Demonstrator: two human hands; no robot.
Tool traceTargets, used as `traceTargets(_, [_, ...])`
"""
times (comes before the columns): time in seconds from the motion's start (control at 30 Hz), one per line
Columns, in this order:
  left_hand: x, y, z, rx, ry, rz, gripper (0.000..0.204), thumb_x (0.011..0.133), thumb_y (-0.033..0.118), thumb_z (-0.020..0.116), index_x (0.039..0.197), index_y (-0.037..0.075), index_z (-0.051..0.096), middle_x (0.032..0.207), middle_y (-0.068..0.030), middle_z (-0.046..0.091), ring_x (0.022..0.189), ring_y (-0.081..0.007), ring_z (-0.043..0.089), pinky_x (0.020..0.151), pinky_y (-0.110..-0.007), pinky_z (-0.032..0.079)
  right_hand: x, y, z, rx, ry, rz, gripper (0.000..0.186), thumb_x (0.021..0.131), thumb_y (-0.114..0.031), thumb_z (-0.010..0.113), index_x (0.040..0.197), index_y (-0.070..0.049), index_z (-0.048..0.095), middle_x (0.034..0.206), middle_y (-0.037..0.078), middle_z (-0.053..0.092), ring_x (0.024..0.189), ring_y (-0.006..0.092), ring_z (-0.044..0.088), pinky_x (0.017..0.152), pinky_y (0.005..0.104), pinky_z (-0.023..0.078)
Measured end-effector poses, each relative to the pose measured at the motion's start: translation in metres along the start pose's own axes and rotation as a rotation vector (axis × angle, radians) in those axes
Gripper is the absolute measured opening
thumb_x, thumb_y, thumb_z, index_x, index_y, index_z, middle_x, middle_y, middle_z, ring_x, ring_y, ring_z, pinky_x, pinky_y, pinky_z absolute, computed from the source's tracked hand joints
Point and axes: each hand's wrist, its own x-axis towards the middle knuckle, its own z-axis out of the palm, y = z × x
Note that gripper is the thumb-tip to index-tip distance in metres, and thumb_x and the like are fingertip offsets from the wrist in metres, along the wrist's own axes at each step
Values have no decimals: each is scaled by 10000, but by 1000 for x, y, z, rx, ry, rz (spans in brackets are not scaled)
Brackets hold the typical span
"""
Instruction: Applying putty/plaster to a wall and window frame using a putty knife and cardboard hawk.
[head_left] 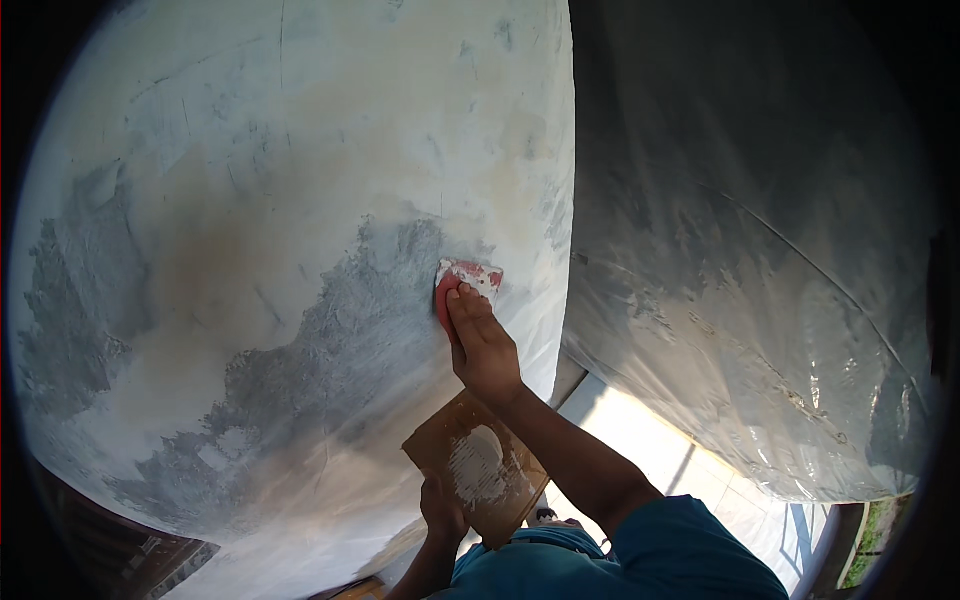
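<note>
My right hand (pixel 485 345) is closed on a red putty spreader (pixel 450 300) smeared with white. Its wide edge lies against the white and grey patchy wall (pixel 330 130), beside a dark grey rough area. Below it, my left hand (pixel 443 512) grips the left edge of a brown board (pixel 425 440) held near my body. A scraped patch of white putty (pixel 480 468) lies on the board. My right forearm hides part of the board's right side, and the fingers under the board are out of sight.
A greyish plastic sheet (pixel 740 250) hangs on the right, creased and shiny lower down. Sunlit pale floor tiles (pixel 640 430) show beneath it. Dark slatted boards (pixel 120 540) sit at the lower left. Some greenery (pixel 865 545) appears at the lower right.
</note>
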Motion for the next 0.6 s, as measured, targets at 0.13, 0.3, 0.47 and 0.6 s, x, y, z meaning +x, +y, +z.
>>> traceTargets(0.13, [-10, -3, 21, -51, 37, 65, 600, 998, 534, 421, 1339, 42, 454, 1279, -97, 572, 1163, -263, 534, 1014, -428, 411, -48, -2, -38, 224, -255, 65, 512, 799, 48, 583, 1302, -42, 563, 1266, 177, 606, 1156, 327, 605, 997, 388, 496])
traceTargets(0.3, [-14, -18, 24, -62, 22, 159, 596, 995, 525, 437, 1345, 43, 451, 1282, -97, 572, 1161, -273, 544, 1015, -436, 416, 31, 33, -61, 106, -13, 138, 555, 799, 73, 543, 1347, -8, 504, 1307, 204, 572, 1195, 340, 572, 993, 401, 492])
traceTargets(0.47, [-19, -32, 40, -81, 70, 158, 592, 997, 525, 431, 1348, 49, 448, 1283, -109, 569, 1159, -279, 546, 1014, -440, 419, -6, 19, 15, -36, -70, 26, 519, 874, -9, 512, 1382, 62, 434, 1371, 268, 500, 1261, 379, 521, 1070, 456, 421])
traceTargets(0.6, [-22, -32, 31, -75, 147, 154, 603, 995, 539, 420, 1357, 57, 441, 1282, -109, 568, 1154, -288, 550, 1013, -451, 424, -11, 20, -30, 197, -157, 10, 512, 821, 46, 573, 1329, 28, 513, 1275, 229, 587, 1201, 342, 576, 1013, 420, 483])
